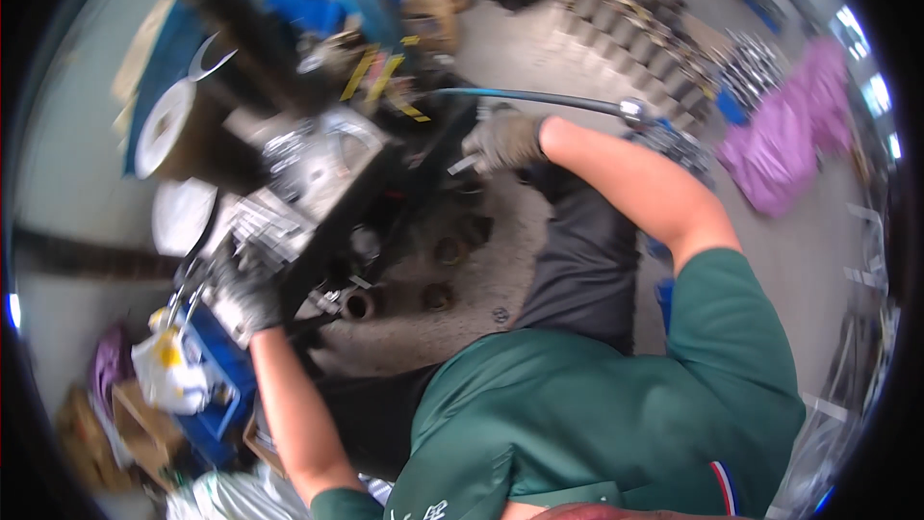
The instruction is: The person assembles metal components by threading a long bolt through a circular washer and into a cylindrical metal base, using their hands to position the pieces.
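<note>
My right hand, in a grey work glove, is closed on a small shiny metal piece beside the machine's right edge. My left hand, gloved too, reaches to the left end of the metal work table. Its fingers are smeared by motion, so their grip cannot be made out. Bright metal bars lie on the table right by those fingers. Thin shiny rods show just below the left fingertips; whether the hand holds them is unclear.
A thick dark machine column and a large cylinder stand over the table. A blue hose runs past my right hand. Ring-shaped parts lie below. Stacked metal cylinders, a purple sack and a blue crate surround the area.
</note>
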`<state>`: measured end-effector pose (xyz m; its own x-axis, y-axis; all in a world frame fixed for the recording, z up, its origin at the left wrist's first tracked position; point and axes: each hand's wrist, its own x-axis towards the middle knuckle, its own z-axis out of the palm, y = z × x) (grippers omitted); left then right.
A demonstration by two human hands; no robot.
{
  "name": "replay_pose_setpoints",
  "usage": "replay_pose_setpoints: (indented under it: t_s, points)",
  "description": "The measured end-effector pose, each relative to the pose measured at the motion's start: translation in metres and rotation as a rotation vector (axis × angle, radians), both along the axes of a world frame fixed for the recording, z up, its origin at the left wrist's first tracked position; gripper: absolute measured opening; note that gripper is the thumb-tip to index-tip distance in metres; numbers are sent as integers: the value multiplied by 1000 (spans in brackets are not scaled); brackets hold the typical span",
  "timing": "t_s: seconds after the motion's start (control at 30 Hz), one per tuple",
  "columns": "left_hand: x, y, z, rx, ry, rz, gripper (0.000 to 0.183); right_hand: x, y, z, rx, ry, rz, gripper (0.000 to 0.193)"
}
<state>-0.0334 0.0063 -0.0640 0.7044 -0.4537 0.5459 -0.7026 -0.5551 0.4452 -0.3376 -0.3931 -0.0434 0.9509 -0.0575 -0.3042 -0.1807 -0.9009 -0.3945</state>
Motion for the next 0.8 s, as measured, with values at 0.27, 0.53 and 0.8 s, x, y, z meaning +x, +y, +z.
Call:
replay_pose_setpoints:
  t_s: [0.27, 0.53, 0.8]
  points:
    - [6, 13, 2, 337, -105, 109, 51, -265, -184, -30, -318, 352, -683, 44]
    - [39, 18, -7, 351, -76, 131, 49, -475, -182, -138, -389, 479, -1100, 34]
    - [47, 26, -7, 343, -2, 158, 47, -481, -152, -186, -349, 544, -1117, 29]
